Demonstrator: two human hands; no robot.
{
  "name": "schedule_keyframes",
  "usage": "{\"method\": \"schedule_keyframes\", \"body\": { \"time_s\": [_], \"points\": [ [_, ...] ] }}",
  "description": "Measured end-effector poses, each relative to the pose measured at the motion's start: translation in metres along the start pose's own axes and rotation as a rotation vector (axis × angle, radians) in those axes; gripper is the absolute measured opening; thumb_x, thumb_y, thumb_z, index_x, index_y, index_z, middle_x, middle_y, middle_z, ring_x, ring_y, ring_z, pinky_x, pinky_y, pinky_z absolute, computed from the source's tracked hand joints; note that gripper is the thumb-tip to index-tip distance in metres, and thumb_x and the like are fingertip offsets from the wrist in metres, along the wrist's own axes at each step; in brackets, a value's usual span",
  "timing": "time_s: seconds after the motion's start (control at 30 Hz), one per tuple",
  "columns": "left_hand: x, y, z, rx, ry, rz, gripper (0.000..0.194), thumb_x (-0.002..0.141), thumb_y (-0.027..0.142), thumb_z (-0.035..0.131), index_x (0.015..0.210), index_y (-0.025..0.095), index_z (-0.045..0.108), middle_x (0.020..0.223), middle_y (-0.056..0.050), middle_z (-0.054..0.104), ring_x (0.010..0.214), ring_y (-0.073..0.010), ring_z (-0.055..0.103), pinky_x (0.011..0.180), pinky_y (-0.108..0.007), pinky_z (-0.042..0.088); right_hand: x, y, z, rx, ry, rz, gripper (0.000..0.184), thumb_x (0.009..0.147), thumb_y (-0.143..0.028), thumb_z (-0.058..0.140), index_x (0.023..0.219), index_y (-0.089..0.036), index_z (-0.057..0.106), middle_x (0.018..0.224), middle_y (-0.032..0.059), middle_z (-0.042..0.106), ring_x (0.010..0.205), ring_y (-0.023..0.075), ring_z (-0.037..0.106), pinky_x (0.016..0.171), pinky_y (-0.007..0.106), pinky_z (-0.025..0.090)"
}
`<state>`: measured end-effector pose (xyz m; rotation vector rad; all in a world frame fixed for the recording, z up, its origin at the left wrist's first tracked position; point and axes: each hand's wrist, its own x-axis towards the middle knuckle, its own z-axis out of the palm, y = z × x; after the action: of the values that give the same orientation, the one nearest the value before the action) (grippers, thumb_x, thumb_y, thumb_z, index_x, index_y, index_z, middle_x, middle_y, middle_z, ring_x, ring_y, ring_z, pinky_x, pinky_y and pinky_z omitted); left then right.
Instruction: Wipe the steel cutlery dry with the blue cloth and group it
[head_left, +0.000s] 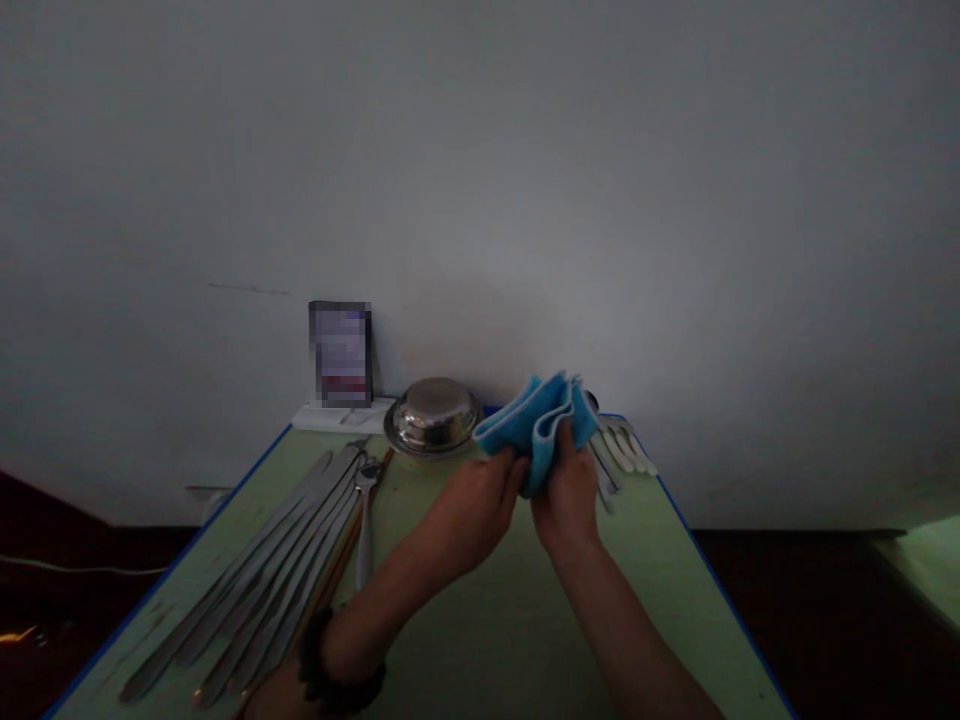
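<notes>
Head view: left hand [480, 510] and right hand [568, 495] are both clamped on the blue cloth [525, 430], bunched above the green table [480, 640]. The upturned metal bowl [433, 415] sits beyond the left hand, near the wall [480, 200].

From where I stand, I can't read a word, number, brand or sign anywhere. The one spot that may carry print is the dark-framed screen [343, 355] propped at about eleven o'clock on the green table [480, 620], its lower end by a white base [311, 417], but its face is broken into coarse blocks. On it I make out only pale purple patches, with a dull red band toward six o'clock, and no legible letter or figure.
</notes>
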<state>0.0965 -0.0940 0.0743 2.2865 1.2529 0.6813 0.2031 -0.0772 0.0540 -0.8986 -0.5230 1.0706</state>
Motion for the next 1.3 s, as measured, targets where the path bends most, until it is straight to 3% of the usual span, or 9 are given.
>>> {"method": "schedule_keyframes", "body": {
  "time_s": [0.2, 0.33, 0.53, 0.63, 0.7, 0.9, 0.97, 1.17, 1.3],
  "points": [
    [-0.001, -0.013, -0.011, -0.075, 0.015, 0.061, 0.025, 0.089, 0.025, 0.03, 0.074, 0.017, 0.049, 0.073, -0.002, 0.058, 0.067, -0.0145, 0.053, 0.065, -0.028, 0.043, -0.004, -0.003, 0.003, 0.095, -0.202, 0.122, 0.025, 0.071, -0.034, 0.064, 0.091, -0.019, 0.062, 0.088, 0.0006, 0.068, 0.075, 0.0119, 0.063, 0.075, 0.025, 0.049],
    [-0.008, -0.014, -0.034, -0.186, -0.014, 0.043, 0.022, 0.089, 0.027, 0.031, 0.085, 0.019, 0.051, 0.071, 0.002, 0.056, 0.063, -0.0116, 0.051, 0.061, -0.024, 0.042, 0.003, -0.01, -0.003, 0.047, -0.274, 0.168, 0.026, 0.065, -0.029, 0.07, 0.088, -0.018, 0.062, 0.081, 0.0, 0.069, 0.069, 0.0134, 0.063, 0.073, 0.029, 0.051],
    [-0.015, -0.014, -0.055, -0.173, -0.339, 0.089, 0.028, 0.09, 0.03, 0.033, 0.084, 0.02, 0.059, 0.074, 0.001, 0.062, 0.064, -0.0103, 0.056, 0.062, -0.021, 0.043, 0.006, -0.014, -0.003, 0.102, -0.202, 0.139, 0.028, 0.068, -0.031, 0.068, 0.092, -0.019, 0.063, 0.092, 0.0014, 0.069, 0.083, 0.0153, 0.063, 0.081, 0.031, 0.049],
    [-0.017, -0.021, -0.062, -0.15, -0.408, 0.053, 0.031, 0.089, 0.035, 0.038, 0.079, 0.02, 0.063, 0.073, 0.001, 0.067, 0.064, -0.0112, 0.06, 0.061, -0.021, 0.045, 0.008, -0.012, -0.003, 0.071, -0.182, 0.099, 0.027, 0.07, -0.034, 0.065, 0.094, -0.02, 0.063, 0.096, 0.0011, 0.068, 0.091, 0.0153, 0.061, 0.084, 0.03, 0.046],
    [-0.016, -0.026, -0.067, -0.117, -0.336, 0.02, 0.036, 0.089, 0.038, 0.037, 0.074, 0.02, 0.064, 0.067, 0.001, 0.066, 0.06, -0.0115, 0.06, 0.057, -0.02, 0.044, 0.009, -0.011, -0.004, -0.025, -0.194, 0.062, 0.028, 0.071, -0.037, 0.063, 0.093, -0.02, 0.064, 0.093, 0.0013, 0.068, 0.09, 0.0158, 0.061, 0.084, 0.031, 0.046],
    [-0.009, -0.029, -0.069, 0.085, 0.345, 0.021, 0.029, 0.088, 0.036, 0.039, 0.082, 0.017, 0.06, 0.071, -0.001, 0.061, 0.063, -0.0129, 0.056, 0.056, -0.022, 0.042, 0.001, -0.009, -0.008, -0.594, -0.394, -0.121, 0.028, 0.076, -0.043, 0.056, 0.083, -0.016, 0.064, 0.079, 0.0026, 0.066, 0.076, 0.0171, 0.06, 0.072, 0.03, 0.046],
    [-0.007, -0.026, -0.065, 0.086, 0.401, 0.082, 0.026, 0.087, 0.035, 0.042, 0.088, 0.018, 0.062, 0.08, -0.002, 0.061, 0.07, -0.0128, 0.056, 0.062, -0.023, 0.043, -0.006, -0.01, -0.006, -0.736, -0.488, -0.202, 0.027, 0.078, -0.04, 0.053, 0.08, -0.016, 0.063, 0.077, 0.0026, 0.065, 0.074, 0.0163, 0.059, 0.069, 0.027, 0.044],
    [-0.007, -0.027, -0.057, 0.155, 0.349, 0.13, 0.022, 0.084, 0.035, 0.051, 0.08, 0.021, 0.067, 0.077, 0.0, 0.058, 0.066, -0.0108, 0.054, 0.061, -0.023, 0.041, -0.02, -0.011, 0.003, -0.943, -0.644, -0.311, 0.023, 0.082, -0.036, 0.048, 0.083, -0.016, 0.06, 0.075, 0.0021, 0.063, 0.068, 0.0134, 0.055, 0.063, 0.024, 0.041],
    [-0.007, -0.038, -0.064, 0.292, 0.588, 0.093, 0.018, 0.083, 0.028, 0.054, 0.077, 0.017, 0.067, 0.076, -0.001, 0.058, 0.065, -0.0112, 0.054, 0.06, -0.024, 0.04, -0.017, -0.022, -0.002, -1.037, -0.784, -0.238, 0.025, 0.082, -0.039, 0.049, 0.08, -0.017, 0.059, 0.074, 0.0009, 0.063, 0.067, 0.0127, 0.055, 0.061, 0.023, 0.04]
  ]
}}
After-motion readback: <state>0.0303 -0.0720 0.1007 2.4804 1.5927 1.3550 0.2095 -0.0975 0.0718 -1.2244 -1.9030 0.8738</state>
